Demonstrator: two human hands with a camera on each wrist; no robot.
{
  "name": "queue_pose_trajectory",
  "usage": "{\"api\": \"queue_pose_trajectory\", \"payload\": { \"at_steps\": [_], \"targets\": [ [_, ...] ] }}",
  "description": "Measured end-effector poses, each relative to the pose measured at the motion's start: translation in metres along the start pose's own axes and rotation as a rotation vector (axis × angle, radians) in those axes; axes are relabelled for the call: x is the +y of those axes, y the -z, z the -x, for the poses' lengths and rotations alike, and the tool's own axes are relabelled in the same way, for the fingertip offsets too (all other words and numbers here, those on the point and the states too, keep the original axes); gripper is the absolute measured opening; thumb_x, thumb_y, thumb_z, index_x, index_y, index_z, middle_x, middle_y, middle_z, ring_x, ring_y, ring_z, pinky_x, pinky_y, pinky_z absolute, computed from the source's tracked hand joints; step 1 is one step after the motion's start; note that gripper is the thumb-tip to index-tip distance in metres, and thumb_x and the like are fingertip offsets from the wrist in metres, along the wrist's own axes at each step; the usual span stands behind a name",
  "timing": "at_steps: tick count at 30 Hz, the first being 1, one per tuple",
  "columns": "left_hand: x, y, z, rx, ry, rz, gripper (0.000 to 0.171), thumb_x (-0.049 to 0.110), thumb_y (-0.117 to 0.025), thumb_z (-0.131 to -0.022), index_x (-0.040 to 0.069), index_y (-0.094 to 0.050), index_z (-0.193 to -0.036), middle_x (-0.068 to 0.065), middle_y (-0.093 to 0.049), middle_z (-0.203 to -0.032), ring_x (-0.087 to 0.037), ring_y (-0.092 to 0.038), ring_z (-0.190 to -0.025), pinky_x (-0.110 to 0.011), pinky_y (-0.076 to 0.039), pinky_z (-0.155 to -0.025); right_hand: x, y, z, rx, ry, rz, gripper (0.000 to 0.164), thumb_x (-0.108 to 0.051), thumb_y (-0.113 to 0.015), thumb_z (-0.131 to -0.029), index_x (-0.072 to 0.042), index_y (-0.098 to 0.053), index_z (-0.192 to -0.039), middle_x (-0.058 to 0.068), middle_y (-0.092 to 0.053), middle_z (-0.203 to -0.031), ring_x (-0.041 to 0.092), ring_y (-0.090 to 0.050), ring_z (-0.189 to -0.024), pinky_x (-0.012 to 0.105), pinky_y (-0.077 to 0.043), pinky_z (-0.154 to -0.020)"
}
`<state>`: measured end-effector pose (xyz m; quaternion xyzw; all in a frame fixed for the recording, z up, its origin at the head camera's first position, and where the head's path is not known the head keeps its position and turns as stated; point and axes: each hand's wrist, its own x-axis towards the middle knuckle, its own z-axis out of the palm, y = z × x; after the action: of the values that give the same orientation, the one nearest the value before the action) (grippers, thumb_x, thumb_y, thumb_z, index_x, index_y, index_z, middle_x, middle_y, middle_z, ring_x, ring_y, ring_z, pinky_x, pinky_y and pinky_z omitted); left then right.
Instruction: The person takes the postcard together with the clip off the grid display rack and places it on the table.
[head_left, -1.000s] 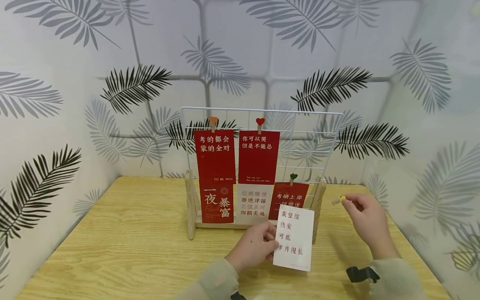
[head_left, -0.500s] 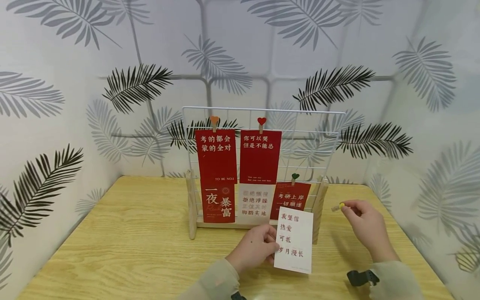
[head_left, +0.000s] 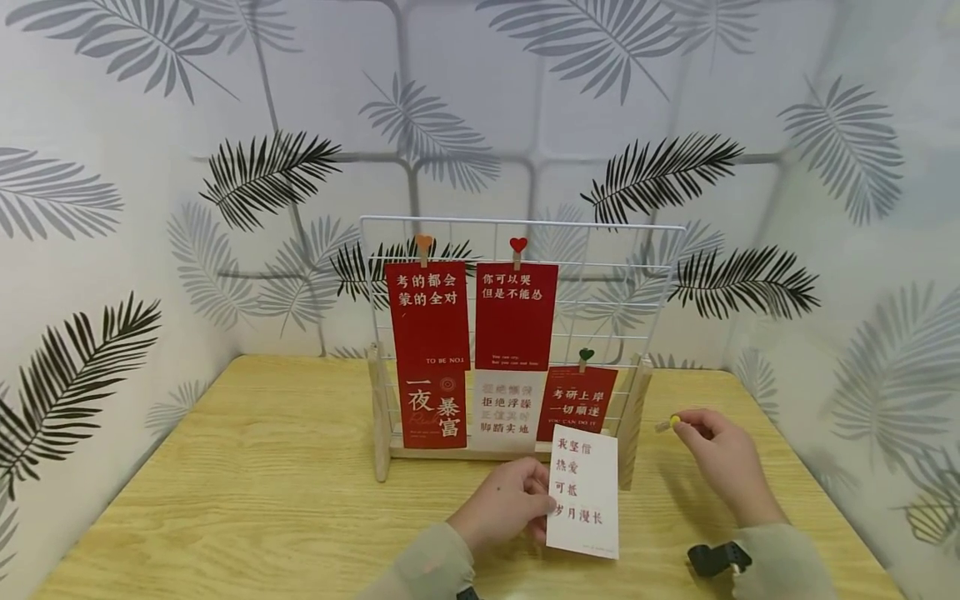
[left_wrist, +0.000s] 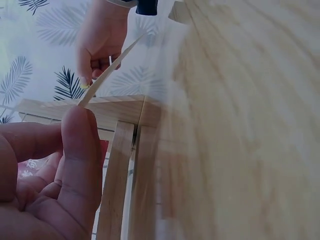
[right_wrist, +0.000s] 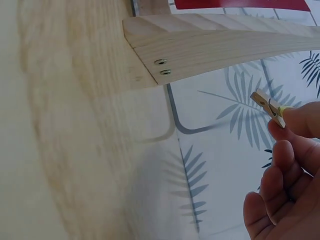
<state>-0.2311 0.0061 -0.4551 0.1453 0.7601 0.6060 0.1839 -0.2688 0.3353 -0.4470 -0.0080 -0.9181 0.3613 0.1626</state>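
Note:
My left hand [head_left: 507,502] pinches a white card [head_left: 585,492] with red characters by its left edge, in front of the rack's lower right part. Edge-on in the left wrist view, the card [left_wrist: 111,69] sticks up from between thumb and finger. Off to the right, my right hand [head_left: 731,462] pinches a small wooden clothespin [head_left: 663,426] with a yellow top. In the right wrist view the clothespin [right_wrist: 268,106] points away from the thumb and index finger, and its jaws look closed on nothing. Behind the white card, a red card [head_left: 576,400] hangs from a green heart clothespin [head_left: 587,355].
A white wire grid rack [head_left: 600,223] on wooden feet [head_left: 379,425] stands on the wood-grain table [head_left: 247,483]. Two more red cards hang by an orange clothespin [head_left: 424,243] and a red heart clothespin [head_left: 518,246]. Below them are another red card [head_left: 435,410] and a pale card [head_left: 504,410].
The white card and left hand have moved slightly down, showing more of the red card behind. My right hand has lowered a little with the clothespin. The hung cards have stayed put.

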Motion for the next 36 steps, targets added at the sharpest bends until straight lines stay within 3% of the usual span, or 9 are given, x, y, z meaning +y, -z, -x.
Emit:
{"api": "queue_pose_trajectory", "payload": {
  "at_steps": [9,20,36],
  "targets": [
    [-0.009,0.000,-0.004,-0.048,0.015,0.071,0.014,0.000,-0.068,-0.092,0.005,-0.064,-0.104,-0.009,-0.068,-0.085,-0.021,-0.066,-0.063,-0.034,-0.059,-0.061,0.006,-0.007,-0.001,-0.043,-0.026,0.004,0.036,-0.032,-0.060,-0.103,-0.002,-0.068,-0.119,0.010,-0.069,-0.104,0.021,-0.057,-0.091,0.033,-0.047,-0.074],
    [-0.021,-0.001,-0.008,-0.109,0.077,0.159,0.013,-0.003,-0.068,-0.092,0.003,-0.062,-0.102,-0.012,-0.069,-0.082,-0.020,-0.066,-0.061,-0.034,-0.059,-0.060,0.013,-0.009,0.001,-0.206,-0.091,-0.016,0.044,-0.038,-0.056,-0.104,0.001,-0.065,-0.124,0.016,-0.067,-0.120,0.031,-0.059,-0.109,0.046,-0.047,-0.088],
    [-0.017,-0.002,-0.006,-0.135,0.092,0.097,0.009,0.002,-0.068,-0.094,0.004,-0.062,-0.101,-0.011,-0.071,-0.080,-0.017,-0.065,-0.058,-0.030,-0.058,-0.055,0.023,-0.016,0.002,-0.249,-0.024,0.062,0.036,-0.031,-0.061,-0.102,0.000,-0.071,-0.117,0.013,-0.071,-0.109,0.026,-0.063,-0.099,0.044,-0.049,-0.085]
  ]
}}
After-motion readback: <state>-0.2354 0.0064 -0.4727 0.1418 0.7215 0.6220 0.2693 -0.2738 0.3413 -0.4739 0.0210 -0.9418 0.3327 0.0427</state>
